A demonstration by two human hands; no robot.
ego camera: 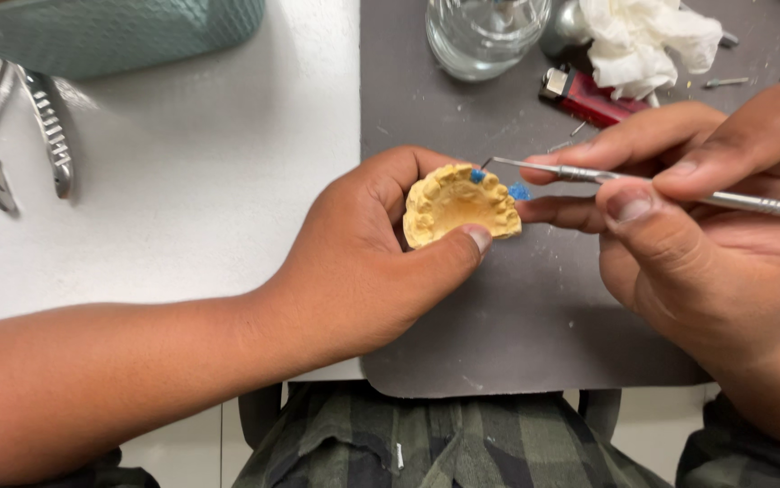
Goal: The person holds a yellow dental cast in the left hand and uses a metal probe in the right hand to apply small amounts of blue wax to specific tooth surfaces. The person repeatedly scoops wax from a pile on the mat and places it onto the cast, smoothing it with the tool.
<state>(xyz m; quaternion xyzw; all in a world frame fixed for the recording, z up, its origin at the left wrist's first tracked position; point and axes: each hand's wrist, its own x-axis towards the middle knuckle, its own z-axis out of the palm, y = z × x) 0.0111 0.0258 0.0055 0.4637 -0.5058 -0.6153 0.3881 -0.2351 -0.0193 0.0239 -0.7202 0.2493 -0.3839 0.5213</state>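
Dark grey rectangular work mat (pixel 534 307): landmark, on white table (pixel 182 208). Left hand (pixel 363 262) over mat's left edge, fingers and thumb closed round yellow plaster dental arch model (pixel 457 203), tooth arch curving toward mat's far side. Right hand (pixel 715 208) over mat's right side, fingers pinching slim steel carving instrument (pixel 643 185); long axis near-horizontal, tip pointing left at blue wax spot (pixel 477 175) on model.

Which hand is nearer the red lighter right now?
Right. The right hand, holding the metal tool, sits just below the red lighter. The left hand, gripping the yellow dental cast, is farther off, down-left of it.
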